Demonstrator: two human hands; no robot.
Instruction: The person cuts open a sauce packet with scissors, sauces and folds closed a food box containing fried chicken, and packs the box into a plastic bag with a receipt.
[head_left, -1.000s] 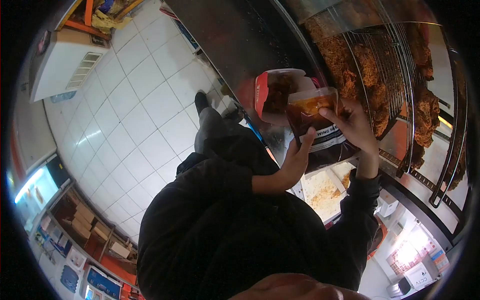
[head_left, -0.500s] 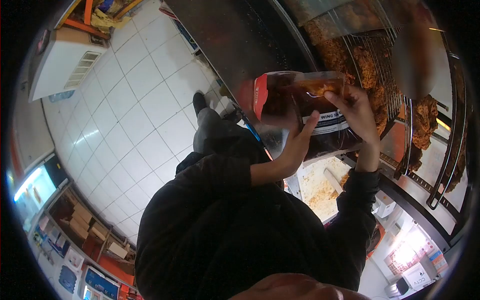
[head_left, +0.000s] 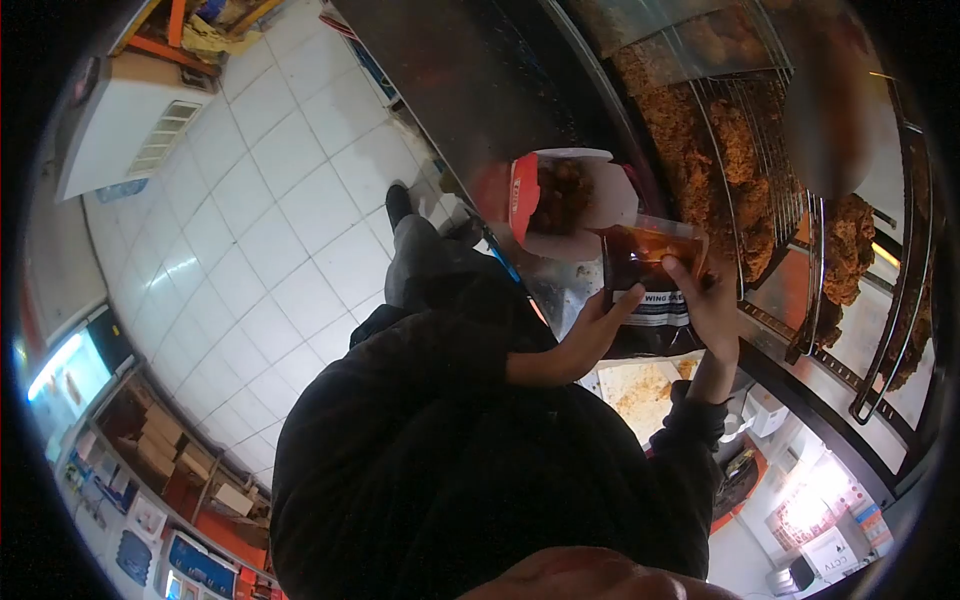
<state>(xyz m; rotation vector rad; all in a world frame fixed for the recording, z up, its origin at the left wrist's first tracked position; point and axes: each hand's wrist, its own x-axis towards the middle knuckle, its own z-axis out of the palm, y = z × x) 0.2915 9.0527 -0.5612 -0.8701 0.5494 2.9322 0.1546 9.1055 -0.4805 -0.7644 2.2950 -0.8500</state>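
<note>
Between both hands is a clear pouch of dark red sauce (head_left: 650, 262) with a white "WING" label, its transparent top edge up. My left hand (head_left: 597, 335) is closed on the pouch's left side, thumb against the front. On the right side my right hand (head_left: 705, 305) grips it, thumb pressed on the front near the top. Just beyond the pouch, to the upper left, an open red and white box (head_left: 610, 200) stands on the dark counter (head_left: 450, 80) with brown food pieces (head_left: 565, 195) inside.
Wire racks (head_left: 812, 240) with fried chicken (head_left: 740, 150) stand at the right, close to my right hand. Below the pouch is a crumb-strewn white tray (head_left: 640, 395). White floor tiles (head_left: 290, 200) lie to the left, with a white appliance (head_left: 135, 125) at the upper left.
Both hands have brought the pouch down and back from the box, after it partly covered the box half a second ago. The food inside the box shows again.
</note>
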